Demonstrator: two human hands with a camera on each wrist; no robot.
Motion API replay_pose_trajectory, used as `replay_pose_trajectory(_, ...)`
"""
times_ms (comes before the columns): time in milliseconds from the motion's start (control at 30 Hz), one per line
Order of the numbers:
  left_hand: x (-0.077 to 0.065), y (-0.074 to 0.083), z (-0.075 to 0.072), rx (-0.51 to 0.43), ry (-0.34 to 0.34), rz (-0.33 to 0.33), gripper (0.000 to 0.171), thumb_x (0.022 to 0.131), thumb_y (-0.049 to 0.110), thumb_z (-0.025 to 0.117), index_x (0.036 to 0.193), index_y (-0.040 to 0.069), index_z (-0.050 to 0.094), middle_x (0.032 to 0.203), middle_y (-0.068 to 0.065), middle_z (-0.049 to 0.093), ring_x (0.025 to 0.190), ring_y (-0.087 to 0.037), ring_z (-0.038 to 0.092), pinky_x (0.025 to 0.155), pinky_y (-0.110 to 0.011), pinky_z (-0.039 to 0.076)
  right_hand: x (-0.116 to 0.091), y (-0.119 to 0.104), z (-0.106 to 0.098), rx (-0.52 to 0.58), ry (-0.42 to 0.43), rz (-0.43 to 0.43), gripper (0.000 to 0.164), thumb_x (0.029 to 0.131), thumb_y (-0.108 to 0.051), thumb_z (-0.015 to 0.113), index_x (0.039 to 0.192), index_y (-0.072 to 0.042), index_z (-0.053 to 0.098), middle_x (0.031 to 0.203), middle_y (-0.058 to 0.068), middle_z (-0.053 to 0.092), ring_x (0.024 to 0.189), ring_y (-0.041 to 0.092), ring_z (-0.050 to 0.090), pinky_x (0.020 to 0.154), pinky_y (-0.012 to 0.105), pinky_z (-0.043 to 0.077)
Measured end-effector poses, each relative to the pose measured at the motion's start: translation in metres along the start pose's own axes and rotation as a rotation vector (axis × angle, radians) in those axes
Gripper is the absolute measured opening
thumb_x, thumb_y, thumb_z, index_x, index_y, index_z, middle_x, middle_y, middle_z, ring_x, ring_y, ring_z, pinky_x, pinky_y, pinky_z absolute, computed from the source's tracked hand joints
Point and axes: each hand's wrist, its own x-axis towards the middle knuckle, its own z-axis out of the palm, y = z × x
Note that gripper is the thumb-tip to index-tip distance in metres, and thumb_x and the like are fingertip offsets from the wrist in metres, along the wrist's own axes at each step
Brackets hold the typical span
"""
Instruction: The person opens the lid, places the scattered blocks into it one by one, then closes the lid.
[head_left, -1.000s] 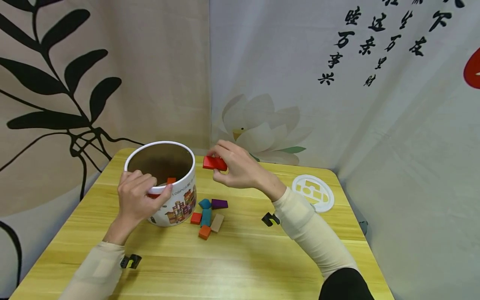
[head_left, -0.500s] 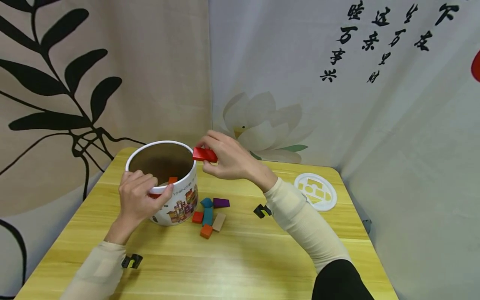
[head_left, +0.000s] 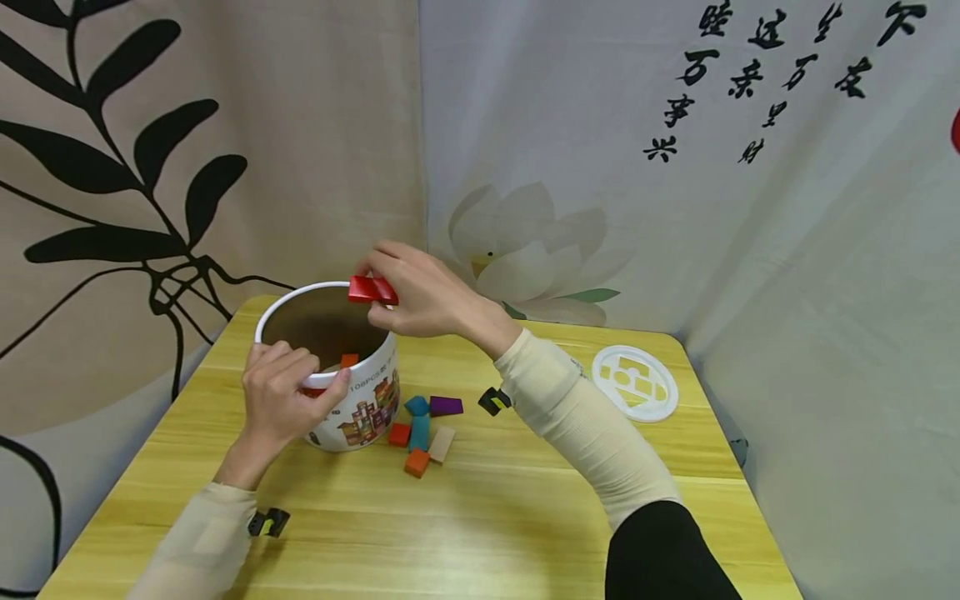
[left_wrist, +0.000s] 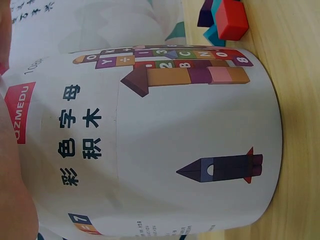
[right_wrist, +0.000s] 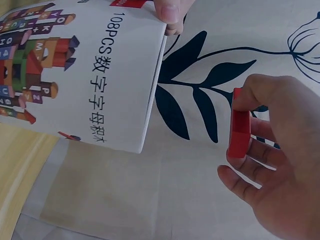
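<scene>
My right hand (head_left: 423, 292) pinches a red block (head_left: 372, 290) just over the right far rim of a round white tub (head_left: 367, 400). The right wrist view shows the red block (right_wrist: 240, 127) between thumb and fingers, apart from the tub's rim. My left hand (head_left: 285, 400) grips the near left rim, fingers over the edge and thumb along the outside. Inside the tub an orange-red block (head_left: 349, 360) shows near the rim; the bottom is mostly hidden. Beside the tub lie a purple block (head_left: 446, 406), blue blocks (head_left: 418, 433), a red block (head_left: 399, 435), an orange block (head_left: 417, 463) and a tan block (head_left: 442, 444).
A white round lid with cut-out shapes (head_left: 634, 382) lies at the right back of the wooden table (head_left: 510, 533). Behind the table hangs a printed cloth (head_left: 345, 167). The tub stands close to the table's left back corner.
My right hand has carried the red block left and slightly up, from beside the tub to over its rim. The left hand keeps its hold, and the loose blocks lie as before.
</scene>
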Motion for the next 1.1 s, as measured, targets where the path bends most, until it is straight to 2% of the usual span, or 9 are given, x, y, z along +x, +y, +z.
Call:
replay_pose_trajectory(467,0.000,-0.001,-0.001,0.002,0.006,0.008,0.049,0.079,0.041,0.065,0.049,0.013,0.039,0.044,0.000,0.036,0.046,-0.022,0.033,0.055,-0.046,0.027,0.046,-0.011,0.017,-0.001,-0.109,0.006,0.038,0.089,-0.030,0.068,0.123,-0.014,0.066,0.114,-0.003,0.061,0.097,0.010,0.053,0.082,0.020,0.046)
replay_pose_trajectory(833,0.001,-0.001,-0.001,-0.002,0.005,0.008,0.049,0.080,0.041,0.064,0.049,0.013,0.039,0.044,0.000,0.039,0.046,-0.023,0.035,0.056,-0.047,0.029,0.059,-0.018,0.040,-0.021,-0.227,0.003,0.041,0.094,-0.027,0.065,0.133,-0.013,0.064,0.122,-0.001,0.060,0.102,0.012,0.055,0.090,0.022,0.047)
replay_pose_trajectory(1100,0.001,-0.001,-0.001,0.008,0.017,0.017,0.050,0.081,0.041,0.064,0.049,0.013,0.038,0.044,0.000,0.039,0.046,-0.022,0.034,0.055,-0.046,0.028,0.064,-0.021,0.053,-0.043,-0.242,-0.020,0.040,0.096,-0.025,0.062,0.135,-0.014,0.064,0.122,0.000,0.060,0.100,0.011,0.055,0.091,0.023,0.047)
